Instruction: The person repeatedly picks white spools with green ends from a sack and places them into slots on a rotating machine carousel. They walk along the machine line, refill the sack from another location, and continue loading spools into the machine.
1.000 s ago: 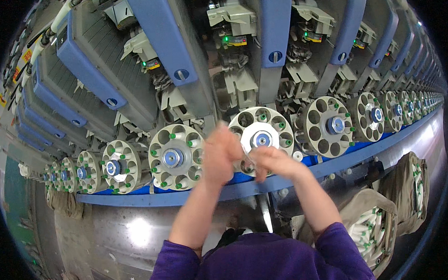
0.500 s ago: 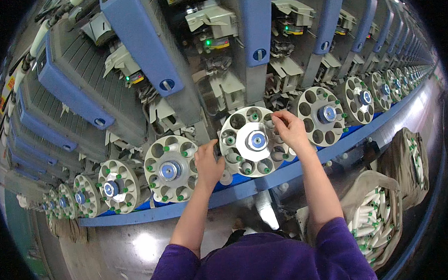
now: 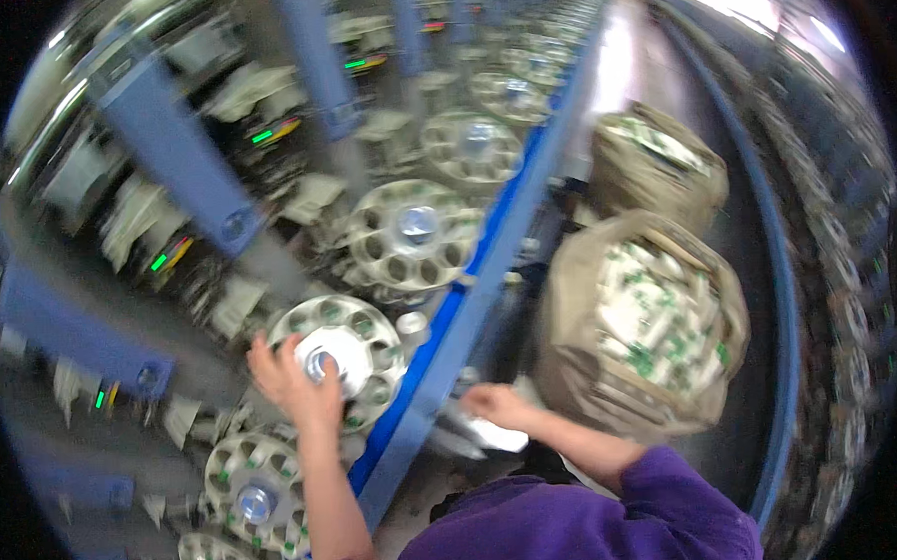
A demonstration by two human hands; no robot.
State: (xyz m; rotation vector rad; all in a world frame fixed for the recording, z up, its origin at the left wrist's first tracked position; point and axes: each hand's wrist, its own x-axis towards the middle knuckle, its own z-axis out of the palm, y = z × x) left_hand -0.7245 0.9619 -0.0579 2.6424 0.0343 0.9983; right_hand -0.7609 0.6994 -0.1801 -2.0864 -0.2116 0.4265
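My left hand (image 3: 298,382) rests over the left side of a round cream bobbin magazine (image 3: 381,328), its fingers spread around the shiny hub plate (image 3: 345,363). Green-tipped bobbins sit in several of the magazine's pockets. Beyond the blue rail, my right hand (image 3: 501,408) hangs low between the magazine and a large cloth sack (image 3: 582,349). Motion blur smears its fingers, which look bent, and no bobbin shows in them. White yarn bobbins (image 3: 635,302) with green ends fill the sack.
More round magazines (image 3: 416,233) line the blue rail (image 3: 452,355) ahead and behind. Blue machine columns (image 3: 167,142) with green lights rise at left. A second bobbin sack (image 3: 654,166) stands farther off. Another machine row (image 3: 817,234) runs along the right.
The view has swung right toward the sacks. My right hand has left the magazine's right edge and dropped beyond the rail. My left hand has moved onto the magazine's left side.
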